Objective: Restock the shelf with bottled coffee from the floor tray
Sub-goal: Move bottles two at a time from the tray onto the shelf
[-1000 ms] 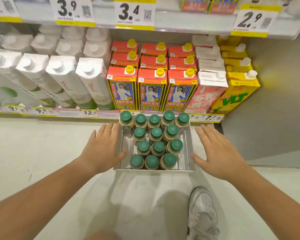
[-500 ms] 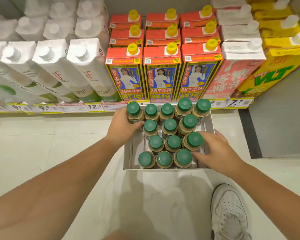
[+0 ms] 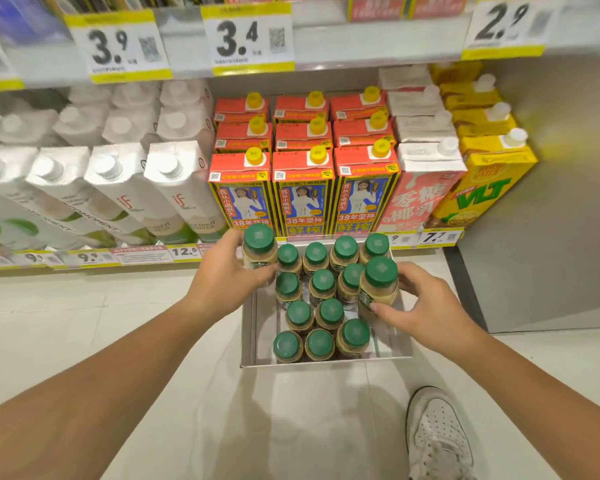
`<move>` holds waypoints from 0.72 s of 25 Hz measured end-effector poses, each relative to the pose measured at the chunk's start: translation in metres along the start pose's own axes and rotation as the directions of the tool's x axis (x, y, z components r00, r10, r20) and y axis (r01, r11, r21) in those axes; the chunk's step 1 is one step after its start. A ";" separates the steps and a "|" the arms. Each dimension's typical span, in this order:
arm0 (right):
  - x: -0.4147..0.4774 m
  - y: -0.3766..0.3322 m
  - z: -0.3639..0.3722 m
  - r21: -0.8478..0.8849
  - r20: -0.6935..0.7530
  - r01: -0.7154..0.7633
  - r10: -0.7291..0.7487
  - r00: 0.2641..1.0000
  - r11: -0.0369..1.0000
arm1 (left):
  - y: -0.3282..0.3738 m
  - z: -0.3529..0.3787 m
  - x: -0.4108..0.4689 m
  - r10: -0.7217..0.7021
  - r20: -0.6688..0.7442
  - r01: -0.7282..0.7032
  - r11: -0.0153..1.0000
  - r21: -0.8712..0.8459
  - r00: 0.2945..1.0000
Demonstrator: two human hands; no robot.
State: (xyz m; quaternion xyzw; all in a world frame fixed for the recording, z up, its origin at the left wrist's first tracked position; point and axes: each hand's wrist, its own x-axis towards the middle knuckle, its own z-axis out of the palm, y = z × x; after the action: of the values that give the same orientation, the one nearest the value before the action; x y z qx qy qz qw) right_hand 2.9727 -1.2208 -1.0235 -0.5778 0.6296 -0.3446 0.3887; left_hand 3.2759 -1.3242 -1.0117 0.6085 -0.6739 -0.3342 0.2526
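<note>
Coffee bottles [image 3: 330, 311] coming up! The left hand [image 3: 226, 278] has its fingers curled round the far-left bottle [image 3: 260, 252]. The right hand [image 3: 426, 313] wraps a right-side bottle [image 3: 378, 289]. Both sit higher than the rest in the floor tray [image 3: 326, 363]. They're full and rigid, probably weighty and slick, so grip the body below the cap. The shelf [image 3: 187, 252] is just beyond.

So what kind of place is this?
Probably a supermarket aisle: a shelf with yellow price tags, rows of drink cartons, and a tray of green-capped bottles on the floor.
</note>
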 end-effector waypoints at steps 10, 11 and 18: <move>0.020 -0.195 -0.107 0.075 -0.187 0.285 -0.267 0.945 0.956 | 0.172 -0.109 0.012 0.240 -0.085 -0.251 0.956 -0.153 0.967; 0.024 -0.219 -0.124 0.065 -0.219 0.334 -0.313 0.924 0.940 | 0.197 -0.124 0.016 0.279 -0.107 -0.294 0.941 -0.170 0.954; 0.066 -0.384 -0.244 0.142 -0.391 0.588 -0.501 0.772 0.796 | 0.386 -0.228 0.032 0.403 -0.249 -0.462 0.848 -0.261 0.881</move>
State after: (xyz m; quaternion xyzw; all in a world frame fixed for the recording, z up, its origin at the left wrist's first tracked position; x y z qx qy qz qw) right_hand 2.9305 -1.3264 -0.5782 -0.6139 0.4396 -0.6140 0.2298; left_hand 3.1908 -1.3749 -0.5737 0.4209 -0.7059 -0.3130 0.4760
